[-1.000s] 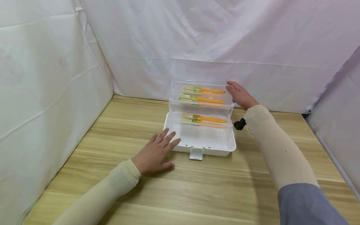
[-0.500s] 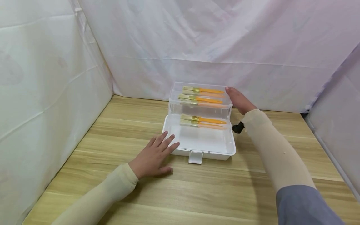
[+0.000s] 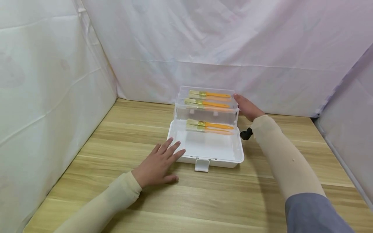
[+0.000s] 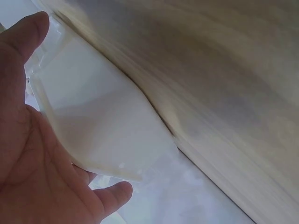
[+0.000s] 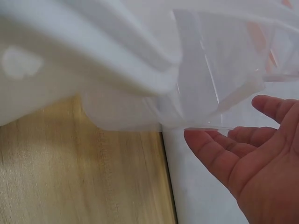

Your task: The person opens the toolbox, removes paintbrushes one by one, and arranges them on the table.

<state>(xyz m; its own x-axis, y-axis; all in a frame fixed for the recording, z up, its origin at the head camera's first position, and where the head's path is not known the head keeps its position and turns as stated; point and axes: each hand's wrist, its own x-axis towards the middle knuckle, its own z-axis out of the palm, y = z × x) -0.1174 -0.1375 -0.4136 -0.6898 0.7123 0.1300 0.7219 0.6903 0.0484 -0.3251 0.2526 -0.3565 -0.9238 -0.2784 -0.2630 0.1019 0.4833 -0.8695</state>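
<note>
A white plastic box [image 3: 212,145] stands unfolded on the table, with clear plastic trays [image 3: 183,103] raised behind its base. Two paintbrushes with orange handles, an upper brush [image 3: 217,95] and a middle brush [image 3: 215,104], lie in the raised part. Lower down, another paintbrush [image 3: 218,125] lies toward the back of the base. My left hand [image 3: 154,166] has spread fingers against the box's left front corner, palm toward the box wall in the left wrist view. My right hand [image 3: 247,106] touches the right end of the clear trays with extended fingers; its fingertips meet the plastic edge [image 5: 205,128].
A white latch [image 3: 202,165] hangs from the box's front edge over the wooden table [image 3: 186,204]. White cloth walls enclose the back [image 3: 160,64] and left [image 3: 49,97] sides. A black object [image 3: 246,133] sits at the right wrist.
The box has slid slightly nearer, and my left hand has moved back with it. My right hand has come down a little along the trays' right end.
</note>
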